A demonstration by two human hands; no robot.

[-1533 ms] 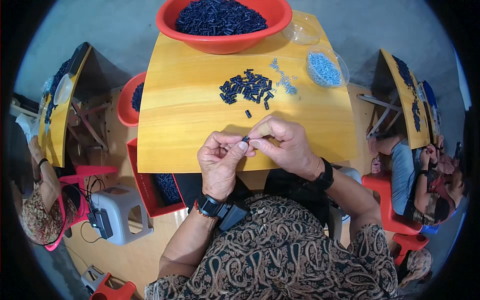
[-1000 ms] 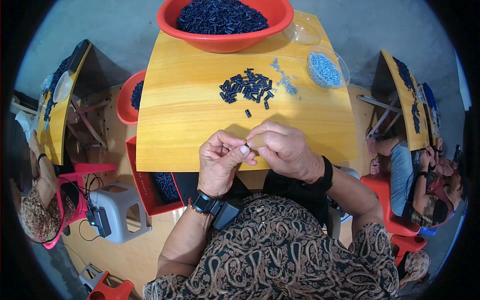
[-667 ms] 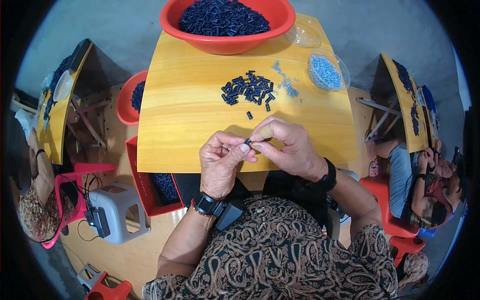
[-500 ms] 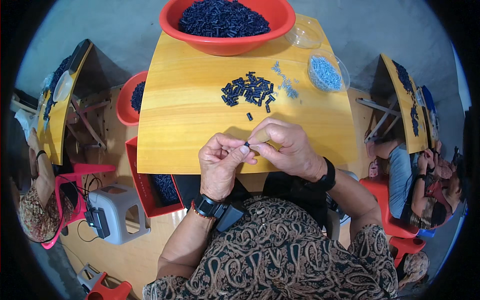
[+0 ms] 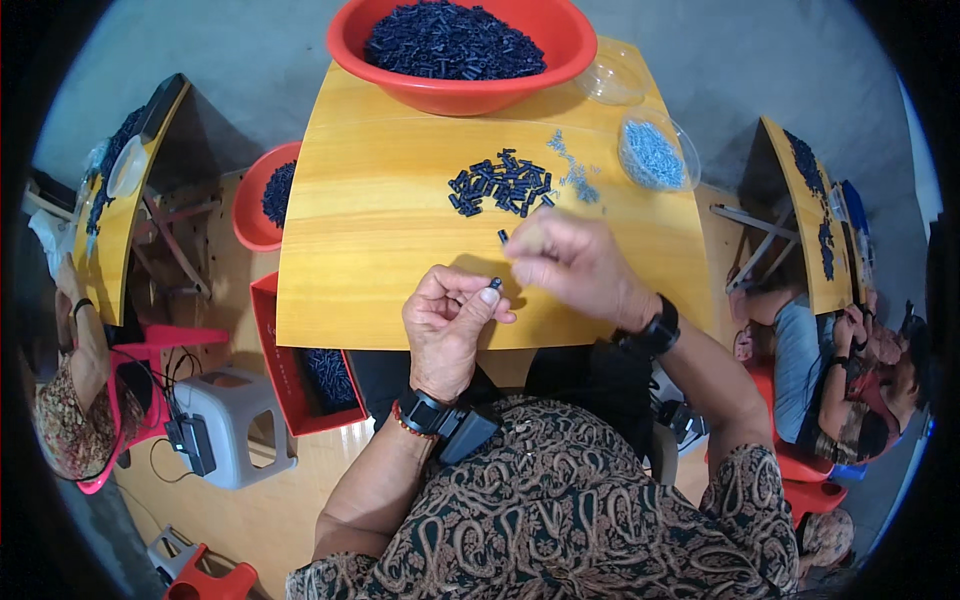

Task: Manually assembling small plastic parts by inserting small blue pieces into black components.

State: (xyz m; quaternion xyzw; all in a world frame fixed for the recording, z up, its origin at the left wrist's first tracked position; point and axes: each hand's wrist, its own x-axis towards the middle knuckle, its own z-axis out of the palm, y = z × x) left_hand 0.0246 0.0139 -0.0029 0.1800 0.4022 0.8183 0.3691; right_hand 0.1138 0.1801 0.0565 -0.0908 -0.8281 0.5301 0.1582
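Between the thumb and fingers of my left hand (image 5: 450, 325), near the table's front edge, a small black plastic tube (image 5: 495, 284) is pinched upright. My right hand (image 5: 570, 262) hovers over the table to the right of it, its fingertips smeared by motion, so whatever they hold cannot be made out. A single black tube (image 5: 503, 237) lies just beyond those fingers. Farther off is a loose pile of black tubes (image 5: 500, 184), and beside it a scatter of small silvery-blue pins (image 5: 580, 185).
A big red basin (image 5: 460, 98) heaped with black tubes stands at the table's far edge. At the far right are a clear tub (image 5: 690, 165) of pins and a clear lid (image 5: 612, 82). A red basin (image 5: 250, 225) and red box (image 5: 283, 390) sit left. Two people work at side tables.
My right hand has parted from my left and moved forward and right. The black tube stays in my left hand, now showing more above the thumb.
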